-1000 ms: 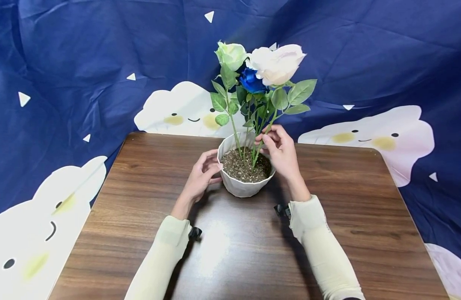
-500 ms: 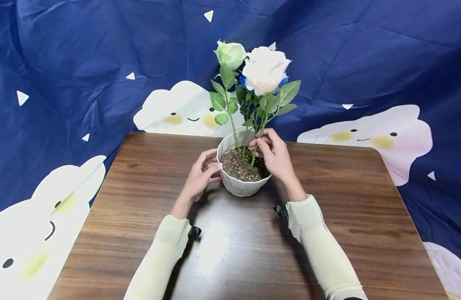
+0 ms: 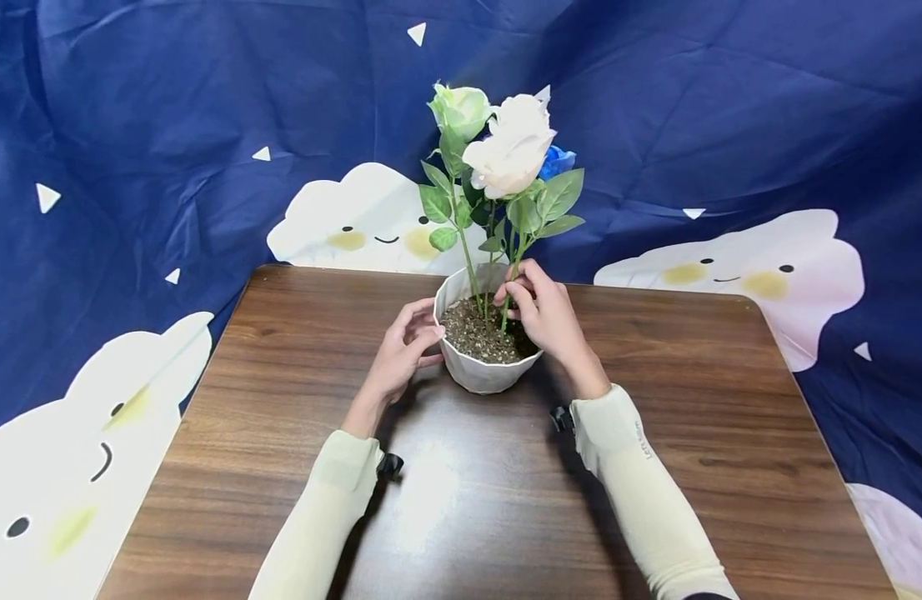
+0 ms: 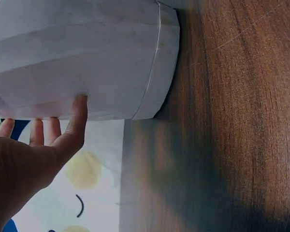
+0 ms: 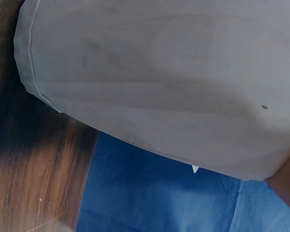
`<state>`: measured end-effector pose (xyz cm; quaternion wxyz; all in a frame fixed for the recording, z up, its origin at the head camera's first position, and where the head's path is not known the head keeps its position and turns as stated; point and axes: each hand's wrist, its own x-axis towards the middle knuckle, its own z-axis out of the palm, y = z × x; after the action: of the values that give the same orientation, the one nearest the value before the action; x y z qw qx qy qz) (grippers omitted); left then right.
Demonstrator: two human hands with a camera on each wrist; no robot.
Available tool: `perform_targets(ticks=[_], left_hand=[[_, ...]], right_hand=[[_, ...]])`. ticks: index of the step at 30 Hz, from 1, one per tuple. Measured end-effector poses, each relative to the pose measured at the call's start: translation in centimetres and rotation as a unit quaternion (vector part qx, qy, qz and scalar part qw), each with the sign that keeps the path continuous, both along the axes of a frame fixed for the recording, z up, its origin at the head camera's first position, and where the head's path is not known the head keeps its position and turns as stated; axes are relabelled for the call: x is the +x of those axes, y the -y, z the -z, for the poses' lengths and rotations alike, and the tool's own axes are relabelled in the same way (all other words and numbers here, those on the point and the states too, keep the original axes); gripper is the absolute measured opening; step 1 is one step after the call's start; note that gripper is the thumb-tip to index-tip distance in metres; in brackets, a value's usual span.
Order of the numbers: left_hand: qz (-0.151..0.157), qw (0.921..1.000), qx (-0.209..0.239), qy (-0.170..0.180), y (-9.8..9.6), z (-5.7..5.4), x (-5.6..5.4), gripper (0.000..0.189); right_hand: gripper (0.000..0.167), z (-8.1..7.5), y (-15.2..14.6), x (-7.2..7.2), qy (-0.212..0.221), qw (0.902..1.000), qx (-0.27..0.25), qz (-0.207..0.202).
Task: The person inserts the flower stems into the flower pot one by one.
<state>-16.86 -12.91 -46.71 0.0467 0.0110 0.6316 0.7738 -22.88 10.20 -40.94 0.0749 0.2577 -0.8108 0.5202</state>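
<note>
A white faceted flower pot [image 3: 485, 377] filled with soil [image 3: 472, 337] stands on the table. My left hand [image 3: 395, 354] rests against its left side, thumb and spread fingertips on the wall, as the left wrist view shows too. Over the right rim, my right hand [image 3: 548, 315] pinches the green stem of a white rose [image 3: 512, 150] low down, its foot in the soil. A pale green rose [image 3: 461, 112] rises at the left, and a blue rose [image 3: 557, 162] is partly hidden behind the white one. The right wrist view is mostly filled by the pot wall [image 5: 150, 87].
The brown wooden table [image 3: 296, 500] has its far edge just behind the pot. Beyond hangs a dark blue cloth [image 3: 206, 100] printed with smiling clouds and small white triangles. Green leaves [image 3: 562, 196] spread out above my right hand.
My right hand has moved left with the white rose's stem, and the bloom has swung left too. The blue rose now shows to its right. My left hand and the pot have hardly moved.
</note>
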Motion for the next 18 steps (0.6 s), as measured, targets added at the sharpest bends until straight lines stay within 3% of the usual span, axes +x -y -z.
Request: perform_targets(ticks=[10,18], left_hand=[[-0.004,1.0,-0.004,0.0,0.16,-0.1,0.1,0.051],[-0.001,1.0,-0.006,0.001,0.47,-0.18,0.28,0.052]], right_hand=[[0.007,-0.1,0.13,0.0,-0.039,0.9978,0.054,0.004],[0.008,0.07,0.33,0.31,-0.035,0.9968,0.071,0.013]])
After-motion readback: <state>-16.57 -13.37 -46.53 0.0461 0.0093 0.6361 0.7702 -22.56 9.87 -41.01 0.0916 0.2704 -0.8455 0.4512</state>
